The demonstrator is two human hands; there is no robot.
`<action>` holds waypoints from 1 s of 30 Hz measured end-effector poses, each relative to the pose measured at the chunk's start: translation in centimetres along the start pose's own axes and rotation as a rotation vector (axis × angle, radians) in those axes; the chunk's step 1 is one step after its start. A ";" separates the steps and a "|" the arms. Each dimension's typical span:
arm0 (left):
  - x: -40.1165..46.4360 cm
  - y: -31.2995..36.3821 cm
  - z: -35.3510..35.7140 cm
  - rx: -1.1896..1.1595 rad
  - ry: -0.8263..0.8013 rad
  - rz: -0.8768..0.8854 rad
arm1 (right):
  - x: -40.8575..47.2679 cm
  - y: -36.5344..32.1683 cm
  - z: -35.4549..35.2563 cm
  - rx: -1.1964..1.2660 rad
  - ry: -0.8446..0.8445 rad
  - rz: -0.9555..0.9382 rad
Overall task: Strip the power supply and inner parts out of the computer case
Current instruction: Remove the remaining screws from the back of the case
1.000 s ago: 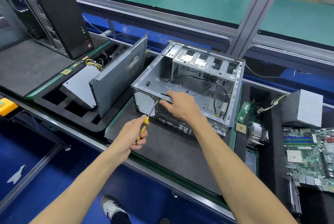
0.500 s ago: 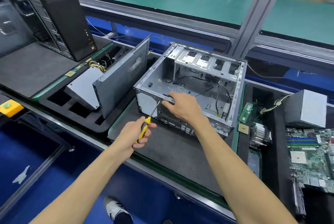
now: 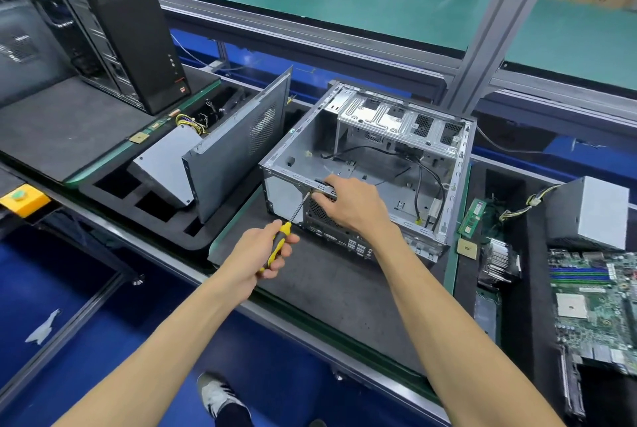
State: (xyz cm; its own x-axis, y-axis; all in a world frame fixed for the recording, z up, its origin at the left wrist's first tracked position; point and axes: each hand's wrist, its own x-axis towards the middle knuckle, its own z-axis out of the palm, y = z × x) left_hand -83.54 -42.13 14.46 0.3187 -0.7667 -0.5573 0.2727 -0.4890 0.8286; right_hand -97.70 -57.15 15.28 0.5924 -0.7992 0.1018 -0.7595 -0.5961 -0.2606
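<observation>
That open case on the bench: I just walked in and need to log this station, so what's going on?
A person is stripping the case. The left hand grips a screwdriver with its tip at the case's near top rail, while the right hand grips that rail. The case looks mostly gutted, only cables inside. A power supply and motherboard lie to the right.
</observation>
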 end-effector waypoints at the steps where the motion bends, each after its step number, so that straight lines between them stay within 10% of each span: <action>1: 0.0 0.1 0.1 0.002 -0.006 -0.002 | 0.0 -0.1 0.0 -0.001 0.000 0.006; 30: 0.2 0.4 -0.3 0.182 0.062 0.201 | 0.0 -0.2 0.3 -0.068 0.041 -0.004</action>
State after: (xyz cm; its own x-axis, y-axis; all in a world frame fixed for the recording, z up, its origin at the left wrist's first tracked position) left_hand -83.05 -42.35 14.61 0.4063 -0.8315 -0.3788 0.0331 -0.4008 0.9155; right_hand -97.44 -57.03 15.02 0.5847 -0.7988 0.1417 -0.7748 -0.6016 -0.1941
